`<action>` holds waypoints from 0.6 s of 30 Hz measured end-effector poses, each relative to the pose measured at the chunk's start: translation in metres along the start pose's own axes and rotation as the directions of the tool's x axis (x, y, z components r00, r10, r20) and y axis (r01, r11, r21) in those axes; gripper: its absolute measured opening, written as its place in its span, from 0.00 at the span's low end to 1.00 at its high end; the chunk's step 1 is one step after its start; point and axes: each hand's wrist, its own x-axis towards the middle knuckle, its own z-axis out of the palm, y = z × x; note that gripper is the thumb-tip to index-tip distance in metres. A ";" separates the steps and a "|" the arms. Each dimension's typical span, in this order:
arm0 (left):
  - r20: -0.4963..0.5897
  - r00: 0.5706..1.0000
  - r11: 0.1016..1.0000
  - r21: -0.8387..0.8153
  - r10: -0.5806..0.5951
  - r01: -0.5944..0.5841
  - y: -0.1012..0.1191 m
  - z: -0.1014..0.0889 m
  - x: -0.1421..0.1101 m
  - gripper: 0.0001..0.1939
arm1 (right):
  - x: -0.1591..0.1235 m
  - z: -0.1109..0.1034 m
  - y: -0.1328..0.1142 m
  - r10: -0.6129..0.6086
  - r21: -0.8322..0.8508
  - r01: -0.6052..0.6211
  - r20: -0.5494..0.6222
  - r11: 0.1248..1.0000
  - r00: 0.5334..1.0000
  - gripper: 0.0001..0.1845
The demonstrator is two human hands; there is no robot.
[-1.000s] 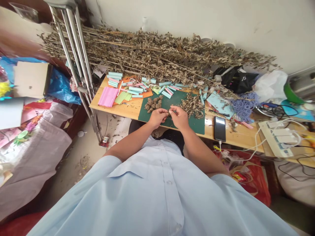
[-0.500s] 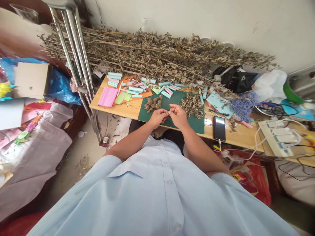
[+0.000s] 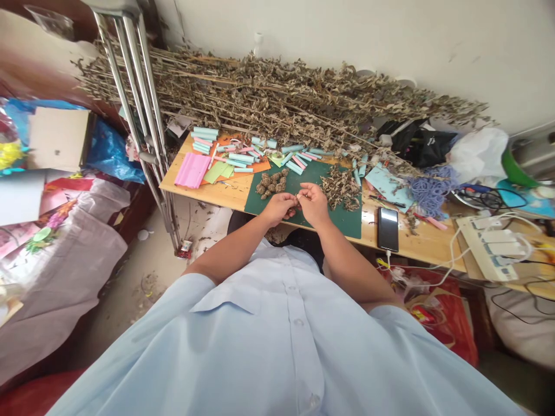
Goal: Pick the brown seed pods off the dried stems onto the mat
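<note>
Left hand (image 3: 277, 208) and right hand (image 3: 313, 205) pinch close together above a dark green cutting mat (image 3: 342, 224), perhaps holding something too small to tell.

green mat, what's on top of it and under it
Dark clusters and dried leaves lie on the mat, left hand and right hand above; it rests on the wooden table, that patch hidden.

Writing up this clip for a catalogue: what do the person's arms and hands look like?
The left hand and right hand are bare, with no gloves. The forearms are bare, below the short sleeves of a pale blue button-up shirt.
</note>
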 end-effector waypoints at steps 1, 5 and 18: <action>0.003 1.000 1.000 0.001 -0.003 0.003 0.000 0.000 0.000 0.10 | 0.000 -0.001 -0.001 0.010 0.000 -0.010 0.000 1.000 1.000 0.24; 0.021 1.000 1.000 -0.007 -0.019 0.019 0.003 0.000 -0.001 0.12 | -0.001 -0.003 -0.002 0.015 -0.022 -0.015 -0.003 1.000 1.000 0.23; 0.008 1.000 1.000 0.025 -0.014 0.014 -0.003 0.001 0.001 0.09 | 0.013 -0.014 -0.004 -0.077 -0.059 0.071 -0.107 0.996 0.991 0.21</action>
